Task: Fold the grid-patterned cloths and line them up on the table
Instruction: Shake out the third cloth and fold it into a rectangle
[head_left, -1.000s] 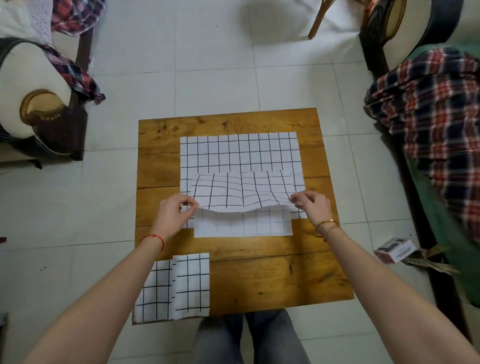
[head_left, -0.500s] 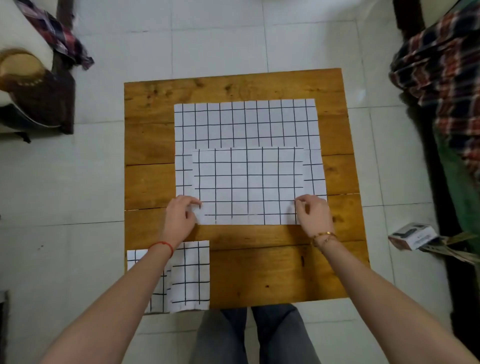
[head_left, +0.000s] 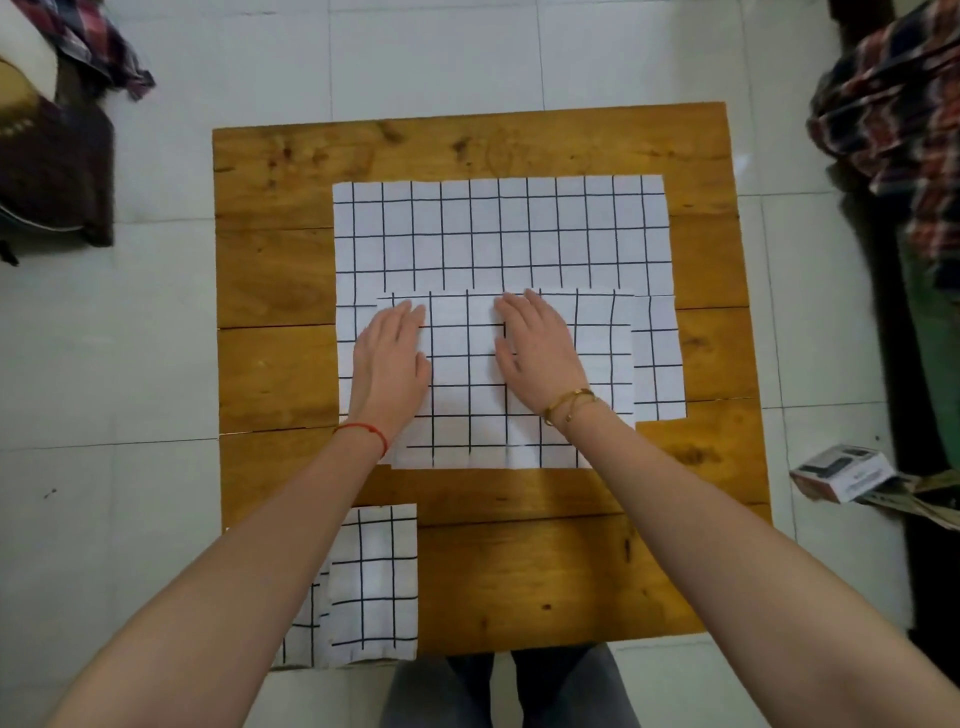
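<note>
**Both palms flat on the half-folded cloth**

Top grid-patterned cloth (head_left: 524, 379) sits mid-table, folded once, long axis running left-right, its near edge overhanging the bigger unfolded grid cloth (head_left: 498, 234) spread beneath it. Left hand (head_left: 390, 358) presses flat on the cloth's left part, right hand (head_left: 540, 353) flat near centre, fingers straight and close together, pointing away from the person, nothing pinched. Both forearms reach in from the near edge, roughly parallel, wrists low.

Key relation, my read: the short ends lie outboard of each hand, left end just beside the left fingers, right end farther from the right hand. So a next fold left-to-right or right-to-left looks likely, w/ the left hand nearer its end.

Already-folded cloths (head_left: 374, 582) sit at the near-left corner of the wooden table (head_left: 519, 582), partly under the left forearm. Small box (head_left: 841, 470) on the tiled floor, right.
</note>
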